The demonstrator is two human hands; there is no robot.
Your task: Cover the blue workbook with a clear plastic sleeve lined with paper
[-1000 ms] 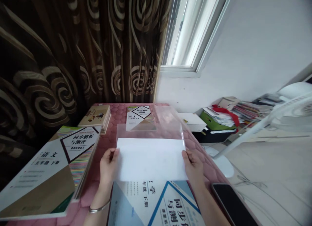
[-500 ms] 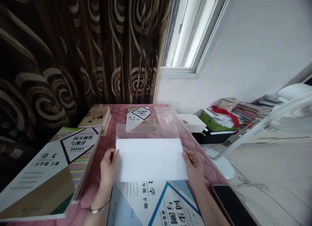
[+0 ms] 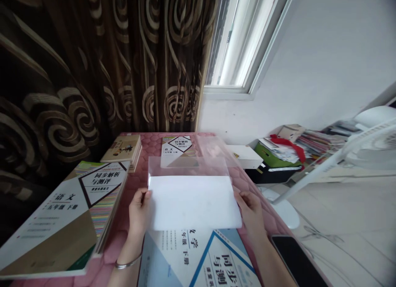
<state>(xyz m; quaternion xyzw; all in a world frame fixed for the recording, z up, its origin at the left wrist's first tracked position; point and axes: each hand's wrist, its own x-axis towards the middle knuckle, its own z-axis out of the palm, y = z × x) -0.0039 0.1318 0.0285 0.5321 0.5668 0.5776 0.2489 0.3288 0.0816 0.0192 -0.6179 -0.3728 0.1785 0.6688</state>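
Probably light, limp and slippery, the white sheet (image 3: 193,203) and clear plastic (image 3: 157,167) partly cover the blue book (image 3: 168,260); left hand (image 3: 139,210) and right hand (image 3: 252,214) pinch the side edges, grips closed, likely the safest holds.

The large book (image 3: 62,225) on the left is bearing 语文 and 五年级 下册 on its cover, and its dark-edged diamond is carrying 同步解析与测评. The smaller-looking book (image 3: 173,145) at the far end is showing the same series title in its diamond, with 语文 and 五年级 上册 beside it. The blue book (image 3: 170,260) is displaying 数学, 年级 下册 and, along its lower right, 同步, 与测 and smaller 课堂巩; the white sheet (image 3: 194,202) is partly covering the line before 年级.
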